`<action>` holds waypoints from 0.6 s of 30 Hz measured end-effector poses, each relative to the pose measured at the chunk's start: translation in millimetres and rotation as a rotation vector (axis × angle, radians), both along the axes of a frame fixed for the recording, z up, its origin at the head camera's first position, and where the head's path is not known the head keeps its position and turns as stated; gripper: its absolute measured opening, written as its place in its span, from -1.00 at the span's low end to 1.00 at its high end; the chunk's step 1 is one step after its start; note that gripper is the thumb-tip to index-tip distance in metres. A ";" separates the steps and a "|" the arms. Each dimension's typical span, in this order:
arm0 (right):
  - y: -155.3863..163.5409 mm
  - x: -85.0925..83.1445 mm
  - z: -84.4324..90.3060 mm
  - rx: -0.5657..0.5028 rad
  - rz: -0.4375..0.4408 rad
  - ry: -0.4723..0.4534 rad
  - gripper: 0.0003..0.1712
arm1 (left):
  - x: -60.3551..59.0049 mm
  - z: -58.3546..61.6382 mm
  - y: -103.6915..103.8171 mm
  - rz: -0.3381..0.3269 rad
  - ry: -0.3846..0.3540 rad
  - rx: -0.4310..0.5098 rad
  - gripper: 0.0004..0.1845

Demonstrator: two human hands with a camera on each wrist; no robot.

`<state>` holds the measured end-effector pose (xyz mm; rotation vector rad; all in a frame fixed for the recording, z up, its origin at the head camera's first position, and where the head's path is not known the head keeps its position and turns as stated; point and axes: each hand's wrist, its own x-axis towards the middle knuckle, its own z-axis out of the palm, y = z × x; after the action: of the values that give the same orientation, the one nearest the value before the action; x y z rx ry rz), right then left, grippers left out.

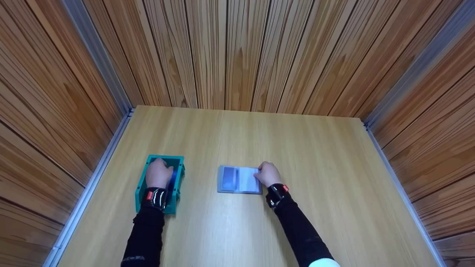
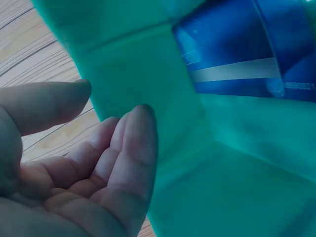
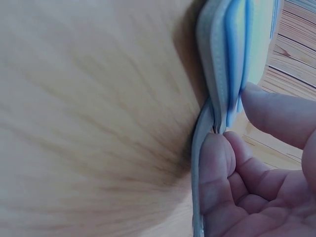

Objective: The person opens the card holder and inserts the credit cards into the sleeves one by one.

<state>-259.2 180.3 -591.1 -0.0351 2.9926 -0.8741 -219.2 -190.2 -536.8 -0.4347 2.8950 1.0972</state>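
An opened card holder (image 1: 249, 180) with a grey-blue cover and clear sleeves lies on the table. My right hand (image 1: 268, 174) pinches its right edge. In the right wrist view, the thumb (image 3: 276, 116) touches the sleeves while the fingers tuck in beside the grey cover (image 3: 196, 163). On the left stands a green bin (image 1: 179, 185), with my left hand (image 1: 159, 174) over its inside. Nothing lies between the left thumb and the curved fingers (image 2: 131, 153), which are apart. A shiny blue item (image 2: 237, 54) with a pale stripe is inside the bin, partly cut off by the frame.
The wooden table (image 1: 297, 148) extends around the bin and card holder. Slatted wooden walls (image 1: 241, 55) rise at the back and both sides, with metal rails (image 1: 92, 181) along the table's side edges.
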 end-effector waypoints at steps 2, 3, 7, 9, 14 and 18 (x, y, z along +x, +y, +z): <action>0.0 -0.5 -0.2 -0.004 -0.004 -0.003 -0.73 | -0.4 -2.0 0.0 0.004 0.001 0.000 -0.74; -0.1 -0.6 -0.4 -0.005 -0.005 -0.005 -0.73 | -0.7 -2.8 0.1 0.004 0.000 -0.001 -0.78; -0.2 -0.9 -1.5 -0.001 -0.008 -0.021 -0.73 | -2.4 -6.5 0.0 0.010 -0.010 -0.011 -0.82; -0.2 -1.2 -1.9 0.002 -0.006 -0.025 -0.73 | -3.2 -8.0 0.0 0.011 -0.019 -0.016 -0.81; 0.1 -1.2 -2.3 0.005 -0.003 -0.012 -0.73 | -3.7 -10.9 -0.2 0.014 -0.022 -0.022 -0.86; 0.4 -0.8 -2.7 0.011 0.007 0.008 -0.72 | -3.5 -13.2 -0.6 0.016 -0.014 -0.029 -0.86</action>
<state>-260.0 180.7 -593.8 -0.0495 3.0027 -0.8585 -222.7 -190.9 -550.0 -0.4649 2.9035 1.0516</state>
